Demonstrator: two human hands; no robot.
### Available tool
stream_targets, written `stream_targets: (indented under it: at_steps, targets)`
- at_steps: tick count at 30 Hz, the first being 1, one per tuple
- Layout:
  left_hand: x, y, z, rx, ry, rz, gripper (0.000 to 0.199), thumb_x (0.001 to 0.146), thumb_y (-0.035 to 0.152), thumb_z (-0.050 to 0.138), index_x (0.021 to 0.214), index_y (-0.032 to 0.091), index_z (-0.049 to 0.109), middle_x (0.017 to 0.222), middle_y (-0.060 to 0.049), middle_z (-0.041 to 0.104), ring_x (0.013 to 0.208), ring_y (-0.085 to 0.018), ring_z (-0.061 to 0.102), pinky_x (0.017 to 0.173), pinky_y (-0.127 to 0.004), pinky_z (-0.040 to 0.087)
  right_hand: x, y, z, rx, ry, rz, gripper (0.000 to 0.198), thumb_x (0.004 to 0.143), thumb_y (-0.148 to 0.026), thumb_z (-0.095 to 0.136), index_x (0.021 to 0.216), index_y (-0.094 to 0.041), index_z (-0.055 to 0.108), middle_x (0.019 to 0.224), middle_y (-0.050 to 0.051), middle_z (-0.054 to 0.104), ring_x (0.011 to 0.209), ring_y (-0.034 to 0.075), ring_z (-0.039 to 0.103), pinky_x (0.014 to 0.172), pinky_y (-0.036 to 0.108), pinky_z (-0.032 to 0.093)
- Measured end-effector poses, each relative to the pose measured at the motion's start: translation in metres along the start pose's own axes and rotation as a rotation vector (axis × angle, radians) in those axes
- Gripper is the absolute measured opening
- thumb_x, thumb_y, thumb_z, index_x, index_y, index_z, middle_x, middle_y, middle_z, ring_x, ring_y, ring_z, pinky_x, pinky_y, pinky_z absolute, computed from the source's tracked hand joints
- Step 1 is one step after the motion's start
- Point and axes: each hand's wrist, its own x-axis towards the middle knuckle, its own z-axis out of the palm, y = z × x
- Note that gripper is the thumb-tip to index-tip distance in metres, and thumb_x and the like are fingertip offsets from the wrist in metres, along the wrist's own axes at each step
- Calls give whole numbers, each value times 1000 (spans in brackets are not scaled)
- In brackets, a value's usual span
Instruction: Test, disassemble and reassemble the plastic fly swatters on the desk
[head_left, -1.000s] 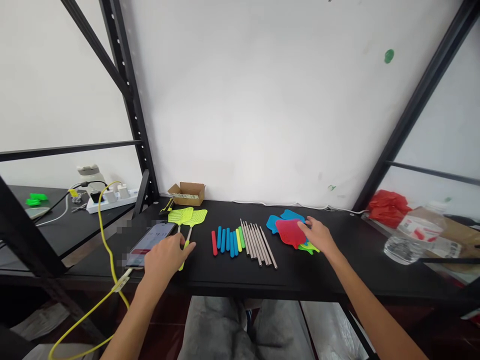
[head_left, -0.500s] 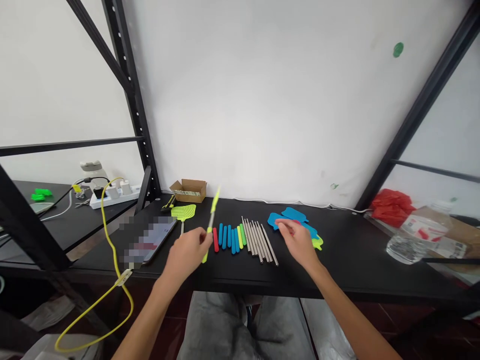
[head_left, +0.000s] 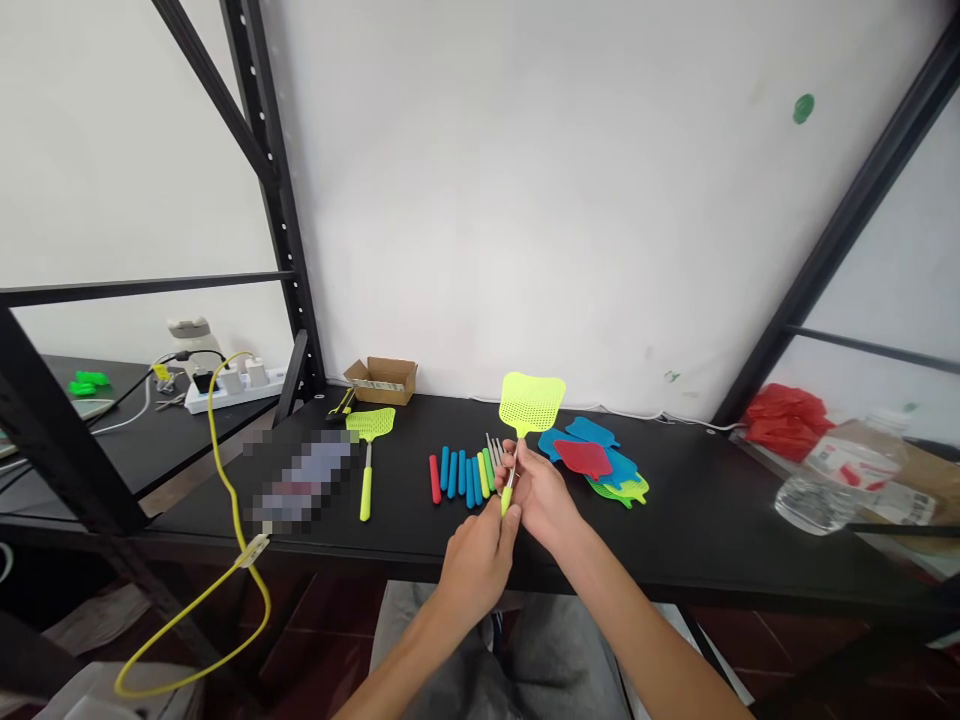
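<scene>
Both hands are on one yellow-green fly swatter (head_left: 531,402), held upright over the table. My left hand (head_left: 478,558) is closed round its yellow handle. Higher up, my right hand (head_left: 541,492) grips the metal rod just under the mesh head. Behind the hands lie metal rods (head_left: 493,448), mostly hidden. To their left is a row of loose handles (head_left: 460,478) in red, blue, yellow and green. Right of my right hand is a pile of loose swatter heads, with a red head (head_left: 583,458) on top of blue heads (head_left: 591,431) and yellow-green ones.
Another yellow-green swatter (head_left: 367,465) lies whole on the left. Near it are a blurred-out phone-like device (head_left: 304,480) and an open cardboard box (head_left: 381,381). A yellow cable (head_left: 217,480) hangs over the left front edge. A plastic bottle (head_left: 832,485) and red bag (head_left: 786,420) sit far right.
My left hand has carried the swatter right to the middle, its head now facing me. My right hand has left the pile of heads and taken hold of the swatter's rod.
</scene>
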Motion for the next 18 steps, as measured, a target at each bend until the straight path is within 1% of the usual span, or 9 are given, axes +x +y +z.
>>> stream_targets:
  at_steps: [2,3,4,6,10,15,17,18]
  targets:
    - [0,3,4,-104,5,4,40,97,52,28,85,22,52,63,0,52,56,-17,48,54,-26,25,-2,-2,5,117,4,18,15,85,-31,68,82,-19,60,56,-7,43,43,6,41,43,19,41]
    - [0,5,7,-160,5,7,41,97,52,28,80,22,49,61,1,50,55,-16,46,53,-26,26,-1,-3,7,159,3,28,14,87,-30,65,80,-19,58,54,-8,38,40,5,33,39,17,36]
    - [0,6,9,-216,3,4,42,97,53,28,76,22,45,60,1,48,55,-15,44,53,-26,27,0,-3,8,190,1,41,15,89,-29,62,79,-19,56,53,-9,34,38,5,28,37,15,32]
    - [1,8,13,-327,-9,-16,43,96,55,30,70,22,40,56,3,44,53,-13,41,52,-25,28,3,-6,8,219,-4,67,19,94,-27,54,77,-19,53,52,-9,30,37,4,22,34,13,27]
    - [5,9,20,-508,-19,-93,47,93,59,33,65,21,37,53,4,39,49,-11,37,49,-24,29,11,-9,5,200,2,79,24,96,-25,47,73,-19,49,51,-9,27,36,5,19,33,13,24]
    - [17,7,18,-611,17,-177,52,88,67,34,62,22,37,49,5,37,43,-9,33,44,-24,26,21,0,11,94,-20,94,24,94,-27,53,72,-21,47,50,-10,27,36,5,19,33,13,25]
    - [15,10,17,-628,26,-200,54,87,69,33,61,22,37,48,5,37,42,-10,34,44,-24,26,31,-2,16,40,-7,54,25,93,-26,53,70,-21,46,49,-10,27,35,5,19,32,14,24]
    - [10,13,18,-636,23,-206,54,87,70,31,61,23,37,47,5,37,42,-10,35,44,-24,27,36,-9,18,25,12,13,26,93,-25,53,69,-21,45,49,-10,27,35,5,19,32,14,23]
